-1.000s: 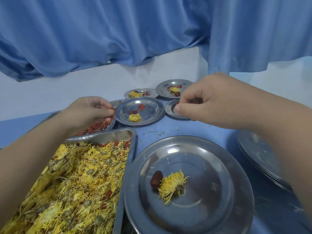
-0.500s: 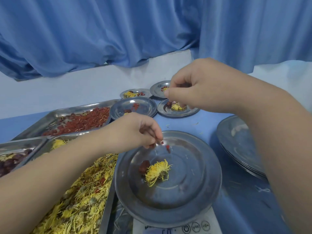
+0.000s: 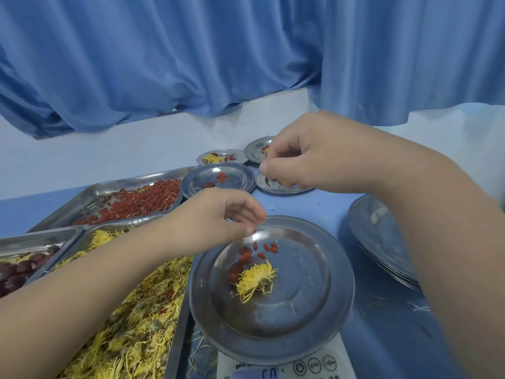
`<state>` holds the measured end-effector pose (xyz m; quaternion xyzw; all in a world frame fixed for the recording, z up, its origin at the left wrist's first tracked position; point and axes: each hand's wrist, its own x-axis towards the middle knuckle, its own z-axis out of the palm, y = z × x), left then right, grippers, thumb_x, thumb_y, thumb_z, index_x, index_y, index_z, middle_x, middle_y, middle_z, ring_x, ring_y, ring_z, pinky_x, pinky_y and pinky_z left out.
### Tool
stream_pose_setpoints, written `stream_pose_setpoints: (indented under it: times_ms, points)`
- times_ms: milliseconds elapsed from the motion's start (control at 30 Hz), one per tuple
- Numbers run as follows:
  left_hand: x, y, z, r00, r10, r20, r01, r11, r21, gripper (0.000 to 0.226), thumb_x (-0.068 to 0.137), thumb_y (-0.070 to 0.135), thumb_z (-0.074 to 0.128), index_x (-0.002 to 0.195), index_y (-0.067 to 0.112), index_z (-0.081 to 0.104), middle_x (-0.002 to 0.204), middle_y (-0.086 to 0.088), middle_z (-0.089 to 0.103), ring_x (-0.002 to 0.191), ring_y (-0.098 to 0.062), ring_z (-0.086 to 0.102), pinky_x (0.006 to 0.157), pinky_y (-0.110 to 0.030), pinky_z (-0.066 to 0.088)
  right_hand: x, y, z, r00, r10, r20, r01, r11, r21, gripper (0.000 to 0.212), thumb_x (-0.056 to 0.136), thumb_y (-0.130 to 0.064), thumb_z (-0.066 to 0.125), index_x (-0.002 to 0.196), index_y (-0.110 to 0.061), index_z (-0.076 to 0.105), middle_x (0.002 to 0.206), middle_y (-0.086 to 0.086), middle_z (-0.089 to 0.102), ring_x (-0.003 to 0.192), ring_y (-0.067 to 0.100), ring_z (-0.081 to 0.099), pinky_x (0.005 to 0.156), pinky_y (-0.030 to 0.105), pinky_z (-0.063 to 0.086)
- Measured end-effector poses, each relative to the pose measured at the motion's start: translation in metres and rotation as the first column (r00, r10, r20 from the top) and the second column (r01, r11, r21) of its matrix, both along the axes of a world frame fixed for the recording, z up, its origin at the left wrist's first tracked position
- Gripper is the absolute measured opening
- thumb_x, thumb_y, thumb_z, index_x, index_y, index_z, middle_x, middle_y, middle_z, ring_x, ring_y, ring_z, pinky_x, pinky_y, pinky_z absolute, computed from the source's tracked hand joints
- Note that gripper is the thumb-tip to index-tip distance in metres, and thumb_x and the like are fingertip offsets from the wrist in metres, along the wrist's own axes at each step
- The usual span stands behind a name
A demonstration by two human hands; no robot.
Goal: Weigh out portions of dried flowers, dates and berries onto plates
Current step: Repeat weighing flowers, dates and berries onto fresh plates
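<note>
Here, the plate (image 3: 300,318) sits on the scale (image 3: 314,365) on the table (image 3: 314,206), holding a date (image 3: 234,272), a yellow dried flower (image 3: 255,280) touching it and red berries (image 3: 257,251) just beyond. The left hand (image 3: 218,214) hovers over its far left rim, fingertips bunched and too blurred to tell whether they pinch berries. The right hand (image 3: 308,160) hangs above the small filled plates (image 3: 237,179) farther back, fingers curled, thumb against forefinger, its contents hidden. The flower tray (image 3: 177,340), berry tray (image 3: 90,191) and date tray (image 3: 35,237) lie left, spare plates (image 3: 382,242) right.
</note>
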<state>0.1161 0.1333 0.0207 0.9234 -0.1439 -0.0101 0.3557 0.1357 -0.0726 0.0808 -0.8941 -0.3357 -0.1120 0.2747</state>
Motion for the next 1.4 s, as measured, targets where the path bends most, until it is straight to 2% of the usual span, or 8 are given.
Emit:
stream_pose_setpoints:
  times_ms: [433, 533, 633, 767, 900, 1067, 1267, 1400]
  points:
    - [-0.021, -0.004, -0.003, 0.991, 0.065, -0.117, -0.099, 0.944, -0.316, 0.016, 0.095, 0.020, 0.061, 0.104, 0.025, 0.073, 0.113, 0.006, 0.073, 0.109, -0.012, 0.066, 0.098, -0.039, 0.050, -0.002, 0.003, 0.000, 1.000, 0.009, -0.011, -0.010, 0.997, -0.079, 0.028, 0.083, -0.045, 0.058, 0.070, -0.022, 0.067, 0.065, -0.003, 0.067, 0.057, 0.007, 0.055, 0.050, 0.022, 0.041]
    - [-0.033, -0.002, -0.002, 0.967, 0.091, -0.237, -0.224, 0.749, -0.623, 0.021, 0.094, 0.022, 0.059, 0.110, 0.016, 0.070, 0.116, -0.006, 0.072, 0.107, -0.024, 0.069, 0.092, -0.040, 0.055, -0.006, 0.002, 0.002, 0.998, 0.000, -0.068, -0.009, 0.991, -0.132, 0.026, 0.083, -0.047, 0.058, 0.071, -0.026, 0.068, 0.064, -0.012, 0.068, 0.058, 0.001, 0.060, 0.053, 0.020, 0.045]
    - [-0.051, 0.002, -0.002, 0.945, 0.047, -0.323, -0.291, 0.569, -0.769, 0.034, 0.088, 0.028, 0.060, 0.118, 0.014, 0.066, 0.116, -0.010, 0.072, 0.107, -0.030, 0.069, 0.088, -0.038, 0.058, -0.013, 0.001, 0.004, 0.990, -0.015, -0.144, -0.018, 0.975, -0.221, 0.022, 0.083, -0.050, 0.058, 0.076, -0.032, 0.069, 0.073, -0.012, 0.072, 0.071, 0.003, 0.067, 0.074, 0.033, 0.057]
    - [-0.075, 0.006, -0.006, 0.949, 0.020, -0.315, -0.288, 0.461, -0.839, 0.045, 0.082, 0.031, 0.063, 0.123, 0.014, 0.064, 0.120, -0.010, 0.070, 0.111, -0.030, 0.067, 0.091, -0.040, 0.056, -0.032, -0.001, 0.012, 0.981, 0.001, -0.192, -0.058, 0.956, -0.288, 0.021, 0.081, -0.055, 0.058, 0.086, -0.037, 0.069, 0.078, -0.019, 0.071, 0.072, -0.004, 0.066, 0.078, 0.032, 0.056]
    - [-0.088, 0.008, -0.018, 0.952, 0.165, -0.259, -0.305, 0.421, -0.854, 0.049, 0.075, 0.033, 0.065, 0.121, 0.017, 0.066, 0.117, -0.007, 0.072, 0.109, -0.024, 0.068, 0.092, -0.039, 0.050, -0.052, -0.009, 0.016, 0.983, 0.069, -0.168, -0.105, 0.971, -0.216, 0.024, 0.078, -0.057, 0.055, 0.088, -0.039, 0.068, 0.083, -0.020, 0.068, 0.074, -0.006, 0.064, 0.070, 0.024, 0.052]
    - [-0.096, 0.007, -0.032, 0.905, 0.390, -0.170, -0.312, 0.335, -0.889, 0.027, 0.095, 0.017, 0.052, 0.117, 0.018, 0.067, 0.113, -0.001, 0.073, 0.109, -0.016, 0.068, 0.099, -0.038, 0.047, -0.062, -0.027, -0.029, 0.999, -0.045, -0.010, 0.042, 0.980, -0.194, 0.024, 0.079, -0.057, 0.052, 0.090, -0.040, 0.063, 0.075, -0.017, 0.064, 0.070, -0.002, 0.057, 0.066, 0.026, 0.049]
    - [-0.102, 0.008, -0.038, 0.863, 0.433, -0.262, -0.370, 0.186, -0.910, 0.027, 0.097, 0.026, 0.050, 0.117, 0.018, 0.067, 0.116, -0.001, 0.072, 0.116, -0.018, 0.063, 0.107, -0.038, 0.042, -0.070, -0.057, -0.097, 0.975, -0.208, -0.081, 0.209, 0.978, 0.010, 0.003, 0.081, -0.041, 0.059, 0.081, -0.038, 0.059, 0.070, -0.018, 0.061, 0.064, 0.004, 0.055, 0.056, 0.027, 0.045]
    - [-0.103, 0.008, -0.041, 0.857, 0.427, -0.289, -0.426, 0.269, -0.864, 0.027, 0.096, 0.029, 0.049, 0.118, 0.023, 0.064, 0.126, -0.001, 0.065, 0.121, -0.017, 0.057, 0.112, -0.039, 0.036, -0.073, -0.061, -0.119, 0.939, -0.325, -0.114, 0.330, 0.944, 0.026, 0.012, 0.082, -0.036, 0.061, 0.073, -0.032, 0.055, 0.061, -0.015, 0.060, 0.057, 0.004, 0.053, 0.051, 0.027, 0.039]
